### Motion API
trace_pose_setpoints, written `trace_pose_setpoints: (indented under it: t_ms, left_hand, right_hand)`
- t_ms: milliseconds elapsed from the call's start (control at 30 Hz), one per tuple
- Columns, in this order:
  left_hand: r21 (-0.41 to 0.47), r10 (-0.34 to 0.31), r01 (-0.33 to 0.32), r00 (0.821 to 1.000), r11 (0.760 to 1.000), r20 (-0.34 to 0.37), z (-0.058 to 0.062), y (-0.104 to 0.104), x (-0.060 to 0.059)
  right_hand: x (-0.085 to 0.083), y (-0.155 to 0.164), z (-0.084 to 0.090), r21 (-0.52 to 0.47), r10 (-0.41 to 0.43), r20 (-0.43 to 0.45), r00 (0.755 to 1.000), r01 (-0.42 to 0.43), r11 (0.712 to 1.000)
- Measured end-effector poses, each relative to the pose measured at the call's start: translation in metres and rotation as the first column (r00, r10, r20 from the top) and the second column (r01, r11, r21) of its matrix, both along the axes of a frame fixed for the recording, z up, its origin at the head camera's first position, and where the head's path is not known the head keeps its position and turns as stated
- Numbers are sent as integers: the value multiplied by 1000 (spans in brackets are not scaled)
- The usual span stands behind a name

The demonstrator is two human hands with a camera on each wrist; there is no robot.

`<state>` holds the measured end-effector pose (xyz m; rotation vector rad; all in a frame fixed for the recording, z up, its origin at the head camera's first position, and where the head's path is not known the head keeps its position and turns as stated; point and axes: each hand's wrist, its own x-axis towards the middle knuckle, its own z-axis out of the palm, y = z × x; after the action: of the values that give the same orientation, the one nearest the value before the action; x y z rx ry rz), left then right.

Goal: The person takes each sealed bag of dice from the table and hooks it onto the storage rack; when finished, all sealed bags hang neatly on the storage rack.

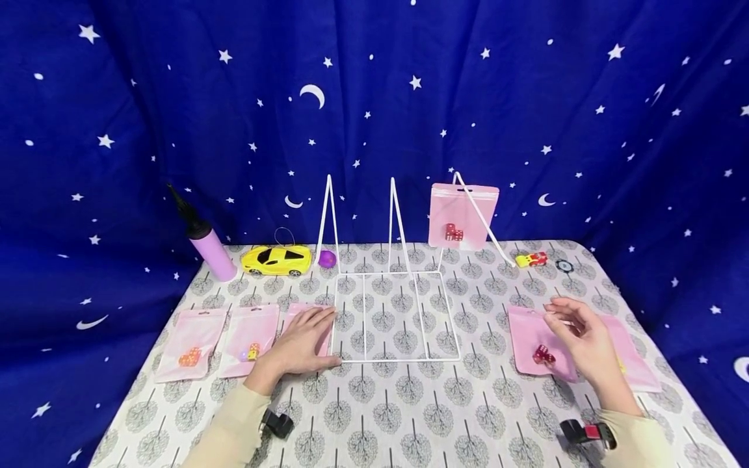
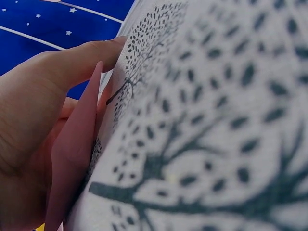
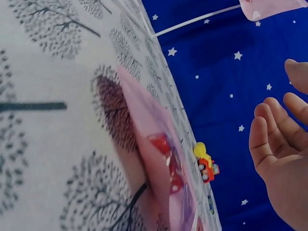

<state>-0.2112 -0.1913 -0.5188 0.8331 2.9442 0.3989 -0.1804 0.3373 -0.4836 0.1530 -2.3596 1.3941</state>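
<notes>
1. From the head view I see my left hand [image 1: 304,341] lying flat, fingers straight and a little spread, palm down on a pink pouch [image 1: 308,325] just left of the white wire rack [image 1: 394,312]. The fingertips point toward one o'clock and reach the rack's base frame.
2. In the left wrist view, that pouch's edge [image 2: 79,144] lies between the palm and the tree-print tablecloth [image 2: 216,120]; the fingers are pressed on it, not curled round it.
3. My right hand [image 1: 585,344] hovers above the cloth at about four o'clock from the rack, fingers apart and loosely bent, holding nothing. The right wrist view shows the open palm [image 3: 279,159] clear of the table.
4. Just under and left of that hand lies a pink pouch with red dice [image 1: 541,344]; the dice [image 3: 166,154] show through the plastic. Another pink pouch [image 1: 634,357] lies to its right, partly hidden by the hand.
5. At nine o'clock from my left hand lie two more pouches: one with orange dice [image 1: 190,341], one with yellow dice [image 1: 250,338].
6. On the rack's right upright hangs a pouch holding red dice [image 1: 462,214].
7. Along the far edge I see a purple pump bottle [image 1: 207,247], a yellow toy car [image 1: 277,260], a purple ball [image 1: 327,259] and a small red-and-yellow toy car [image 1: 531,260].
</notes>
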Motion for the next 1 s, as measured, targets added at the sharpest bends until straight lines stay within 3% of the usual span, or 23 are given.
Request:
trace_pose_setpoints:
  t_ms: [433,733,1000]
  left_hand:
    - [-8,3,-3,1000,1000,-9,1,0,0]
    - [-6,6,-6,1000,1000,-6,0,-1,0]
    - [-2,2,-2,1000,1000,-9,-2,-1,0]
  right_hand:
    - [11,10,-5,71,-43,50,998,39,997]
    - [15,17,-11,115,-58,146,988,41,992]
    - [20,23,-20,169,-120,107,987,101,980]
